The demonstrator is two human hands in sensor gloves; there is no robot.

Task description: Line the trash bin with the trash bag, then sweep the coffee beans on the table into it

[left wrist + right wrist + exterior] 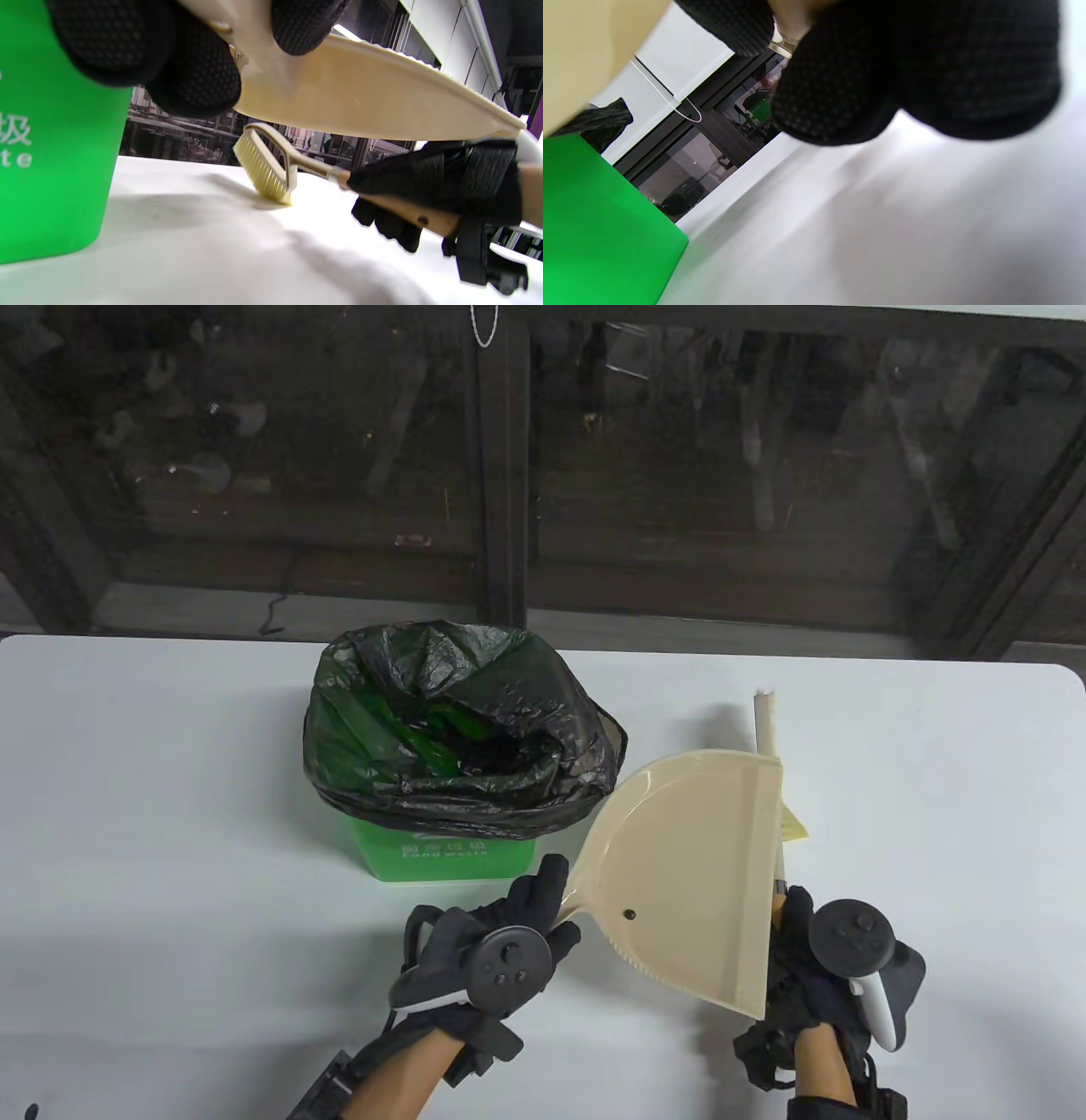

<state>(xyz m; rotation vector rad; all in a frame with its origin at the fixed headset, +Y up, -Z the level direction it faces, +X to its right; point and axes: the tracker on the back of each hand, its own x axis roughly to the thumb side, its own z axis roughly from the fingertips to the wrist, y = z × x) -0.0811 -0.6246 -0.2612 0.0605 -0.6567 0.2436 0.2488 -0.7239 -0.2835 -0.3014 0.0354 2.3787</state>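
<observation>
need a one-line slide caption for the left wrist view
Left hand holds the beige dustpan above the white table beside the green bin; right hand rests the brush bristles-down.

So the trash bin (pixel 428 857) is sitting mid-table (pixel 153 814) with the trash bag (pixel 458 729) lining it. Just to its right, the dustpan (pixel 696 874) is hanging above the tabletop between both hands, and the brush (pixel 271 171) is sitting underneath it, bristles touching the table.
</observation>
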